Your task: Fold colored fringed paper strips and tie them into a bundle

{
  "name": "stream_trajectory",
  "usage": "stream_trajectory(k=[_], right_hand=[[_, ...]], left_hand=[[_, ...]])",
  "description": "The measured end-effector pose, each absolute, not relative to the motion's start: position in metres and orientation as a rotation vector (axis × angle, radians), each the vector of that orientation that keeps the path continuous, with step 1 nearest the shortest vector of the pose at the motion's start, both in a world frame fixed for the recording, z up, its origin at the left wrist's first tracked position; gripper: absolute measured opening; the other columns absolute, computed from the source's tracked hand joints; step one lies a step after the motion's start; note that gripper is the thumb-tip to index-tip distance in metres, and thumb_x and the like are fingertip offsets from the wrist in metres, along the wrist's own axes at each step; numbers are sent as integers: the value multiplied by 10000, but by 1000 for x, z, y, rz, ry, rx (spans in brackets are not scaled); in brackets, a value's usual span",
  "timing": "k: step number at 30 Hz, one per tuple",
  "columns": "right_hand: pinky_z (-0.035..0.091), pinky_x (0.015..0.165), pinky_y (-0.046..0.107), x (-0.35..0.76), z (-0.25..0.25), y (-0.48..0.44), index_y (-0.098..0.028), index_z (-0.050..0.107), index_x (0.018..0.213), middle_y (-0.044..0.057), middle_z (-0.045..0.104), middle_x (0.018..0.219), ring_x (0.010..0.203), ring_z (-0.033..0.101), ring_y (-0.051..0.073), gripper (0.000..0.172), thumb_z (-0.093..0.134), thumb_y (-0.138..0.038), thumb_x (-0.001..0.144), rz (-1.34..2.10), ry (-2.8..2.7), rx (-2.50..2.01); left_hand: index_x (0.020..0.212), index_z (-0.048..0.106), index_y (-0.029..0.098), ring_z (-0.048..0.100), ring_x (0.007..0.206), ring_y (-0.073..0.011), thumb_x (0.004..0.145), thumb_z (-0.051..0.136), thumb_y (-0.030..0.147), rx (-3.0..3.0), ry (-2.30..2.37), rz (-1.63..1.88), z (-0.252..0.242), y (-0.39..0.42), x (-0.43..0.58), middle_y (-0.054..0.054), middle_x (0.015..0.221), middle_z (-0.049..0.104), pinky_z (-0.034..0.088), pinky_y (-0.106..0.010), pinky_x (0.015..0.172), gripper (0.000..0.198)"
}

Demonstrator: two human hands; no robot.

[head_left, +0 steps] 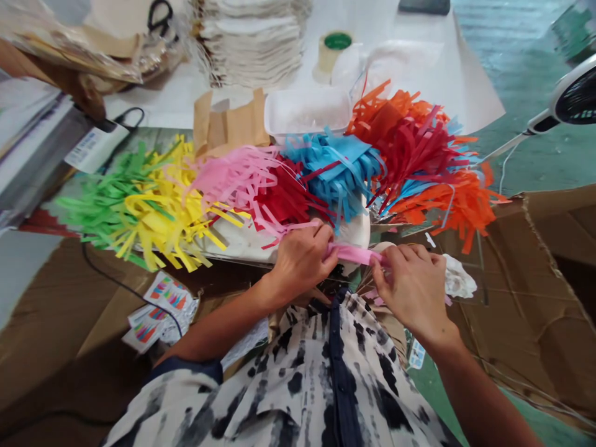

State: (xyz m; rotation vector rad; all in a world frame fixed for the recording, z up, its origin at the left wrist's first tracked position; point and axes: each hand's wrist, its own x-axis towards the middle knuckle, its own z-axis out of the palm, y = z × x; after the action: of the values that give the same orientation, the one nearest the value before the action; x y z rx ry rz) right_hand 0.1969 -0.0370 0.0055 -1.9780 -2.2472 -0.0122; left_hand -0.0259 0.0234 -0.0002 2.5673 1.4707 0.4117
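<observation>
My left hand [302, 257] and my right hand [412, 282] both pinch a folded strip of pink fringed paper [356, 253], stretched between them close to my chest. Just beyond the hands lie piles of fringed paper: green [105, 205], yellow [161, 214], pink [233, 177], dark red [288, 198], blue [338, 164], and a mixed orange and red heap [419, 155]. They rest on a white tray [358, 233] and the work surface.
Flattened brown cardboard [535, 273] lies right and left. Printed labels [161, 307] sit lower left. A white container [307, 108], tape roll [333, 53], stacked white items [254, 40] and scissors [161, 15] stand at the back. A small fan [575, 96] is at right.
</observation>
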Motion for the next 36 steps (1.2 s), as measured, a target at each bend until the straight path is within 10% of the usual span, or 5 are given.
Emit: stream_trajectory(k=[12,24,29,36], right_hand=[[297,982,473,209,-14,-61,-275,682,1265,-4,804,1233,1195,630,256,270,611,-173,1025,-335,-2311,-1461],[292,1031,504,214,-2,-58,-228,749,1140,31,799,1245,1278,611,328,211,624,-213,970,-195,-2302,-1563],[275,1039,520,214,1,-54,-226,744,1145,36,801,1237,1305,588,329,227,630,-204,949,-145,-2335,-1580],[283,1058,512,212,5,-55,-220,745,1124,42,801,1226,1260,605,316,184,651,-222,966,-249,-2283,-1589]], left_hand=[[1280,686,212,693,1158,-207,1052,605,237,3107,739,605,-19,15,-31,-35,1260,781,369,-495,1169,243],[710,665,220,643,955,-270,829,667,160,2864,1552,742,39,21,-91,4,849,766,436,-612,1046,134],[1141,745,218,680,1161,-234,963,624,197,3009,756,918,20,4,-40,-34,1181,794,566,-402,1019,217],[1367,639,60,671,1302,-302,1010,665,373,2897,800,628,-18,-3,-14,-187,1369,709,573,-446,1140,476]])
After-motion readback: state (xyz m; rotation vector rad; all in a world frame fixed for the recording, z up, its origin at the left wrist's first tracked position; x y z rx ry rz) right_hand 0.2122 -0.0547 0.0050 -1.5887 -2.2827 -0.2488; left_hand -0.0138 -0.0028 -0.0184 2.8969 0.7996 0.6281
